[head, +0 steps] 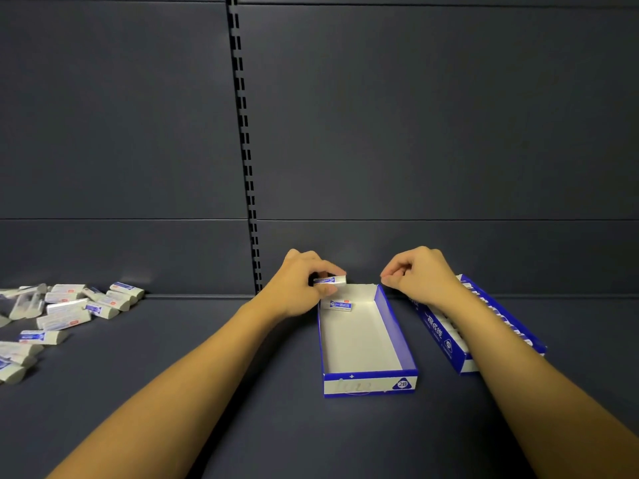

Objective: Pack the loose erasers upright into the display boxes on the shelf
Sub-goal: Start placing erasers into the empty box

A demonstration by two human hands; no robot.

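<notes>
Left hand point(304, 281) pinches a small white eraser in a blue-printed sleeve point(329, 280) over the far end of the open blue-and-white cardboard display box point(397, 344). Right hand point(420, 274) hovers curled, holding nothing. Judged light, slightly yielding; grip the long sides.

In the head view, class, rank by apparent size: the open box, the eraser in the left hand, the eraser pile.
1. Open box
2. Eraser pile, nearly as large, so the top two are close
3. Eraser in the left hand, smallest
</notes>
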